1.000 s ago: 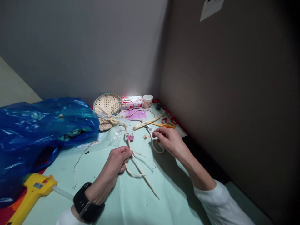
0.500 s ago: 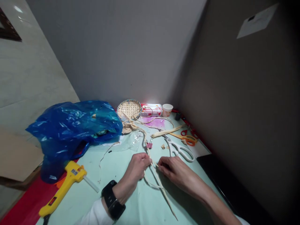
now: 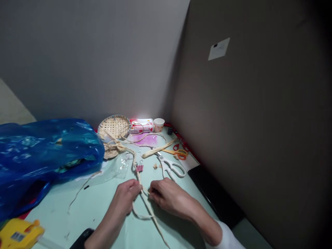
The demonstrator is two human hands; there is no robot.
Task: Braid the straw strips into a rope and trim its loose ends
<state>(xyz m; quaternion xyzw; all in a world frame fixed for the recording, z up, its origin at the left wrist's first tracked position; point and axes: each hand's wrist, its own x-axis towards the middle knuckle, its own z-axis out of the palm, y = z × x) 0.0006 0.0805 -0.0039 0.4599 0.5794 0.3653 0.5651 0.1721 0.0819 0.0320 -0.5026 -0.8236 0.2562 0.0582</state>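
Observation:
A braided cord of pale, straw-like fibre point(image 3: 134, 159) runs toward me from the back of the table, with a pink binder clip point(image 3: 139, 168) on it. Just below the clip, my left hand point(image 3: 127, 195) pinches the cord where it splits into loose strands point(image 3: 151, 211). One strand curves under my left fingers and crosses another; a longer one trails toward the front. To the right, my right hand point(image 3: 164, 195) has its fingers closed on a separate strand drawn off sideways. The fingertips of both hands are close together.
A blue plastic bag point(image 3: 52, 148) and yellow glue gun point(image 3: 20, 233) lie left. Behind are a woven basket point(image 3: 114, 127), tissue pack point(image 3: 141, 126) and paper cup point(image 3: 159, 125). White-handled scissors point(image 3: 172, 167), orange scissors point(image 3: 181, 154) and a black flat object point(image 3: 215, 193) lie right.
The view has turned to the right, so everything sits further left in the picture. Both hands keep their grip on the strands, and the right hand stays close beside the left.

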